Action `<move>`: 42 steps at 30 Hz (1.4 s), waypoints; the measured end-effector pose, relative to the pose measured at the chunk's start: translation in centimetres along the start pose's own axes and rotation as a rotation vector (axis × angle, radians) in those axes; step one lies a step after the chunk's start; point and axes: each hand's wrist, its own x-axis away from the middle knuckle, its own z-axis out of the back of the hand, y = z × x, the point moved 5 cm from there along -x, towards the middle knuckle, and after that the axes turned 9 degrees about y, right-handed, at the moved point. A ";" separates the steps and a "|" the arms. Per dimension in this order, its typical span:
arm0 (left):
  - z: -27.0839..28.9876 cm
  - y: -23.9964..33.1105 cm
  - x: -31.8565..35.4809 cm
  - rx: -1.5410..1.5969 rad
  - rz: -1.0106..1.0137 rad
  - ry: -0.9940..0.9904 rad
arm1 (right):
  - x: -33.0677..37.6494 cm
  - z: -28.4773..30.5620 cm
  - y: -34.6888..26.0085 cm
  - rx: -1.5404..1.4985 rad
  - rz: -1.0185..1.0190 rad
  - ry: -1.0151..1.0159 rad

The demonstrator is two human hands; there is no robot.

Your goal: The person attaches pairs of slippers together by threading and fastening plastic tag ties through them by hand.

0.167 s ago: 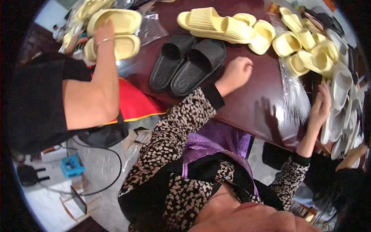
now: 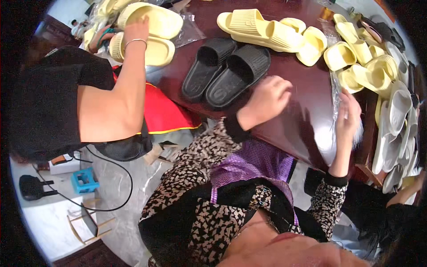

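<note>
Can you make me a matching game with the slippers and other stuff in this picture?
Things:
1. black slippers
2. grey slippers
3. apron
4. red cloth

Clues:
A. has a yellow edge
B. piled up at the far right of the picture
C. purple
D. next to the left hand

Right pairs: 1-D, 2-B, 3-C, 4-A

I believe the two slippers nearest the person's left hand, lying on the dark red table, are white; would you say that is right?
Not quite: the slippers are black, not white, as the head view shows. They do lie on the dark red table, nearest the person's left hand.
</note>
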 end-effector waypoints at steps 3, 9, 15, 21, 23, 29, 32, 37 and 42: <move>5.9 -1.1 -0.5 -0.463 -0.208 0.175 | 0.3 -1.6 -1.2 -0.031 0.045 -0.068; 12.3 -5.9 -0.7 -0.692 -0.057 0.140 | 1.0 -2.8 1.5 -0.146 -0.054 -0.090; 11.4 -7.5 -2.1 -0.715 0.104 -0.064 | 2.5 -2.8 3.3 -0.184 -0.204 -0.064; 8.6 -7.0 -1.8 -0.646 0.166 -0.132 | 2.2 -2.6 4.6 -0.161 -0.206 -0.060; 7.1 -6.3 -1.3 -0.646 0.150 -0.144 | 2.0 -2.3 4.1 -0.152 -0.211 -0.063; 0.7 -2.5 0.3 -0.543 0.050 -0.261 | 2.6 -3.6 4.8 -0.142 -0.121 -0.105; -2.6 -1.8 -0.1 -0.544 0.018 -0.307 | 2.8 -4.4 5.0 -0.174 -0.090 -0.128; -6.7 -2.8 -2.0 -0.601 -0.049 -0.288 | 3.0 -1.8 5.6 -0.144 -0.097 -0.029; -8.7 -4.1 -3.6 -0.652 -0.073 -0.243 | 4.8 3.3 9.0 0.021 -0.311 0.117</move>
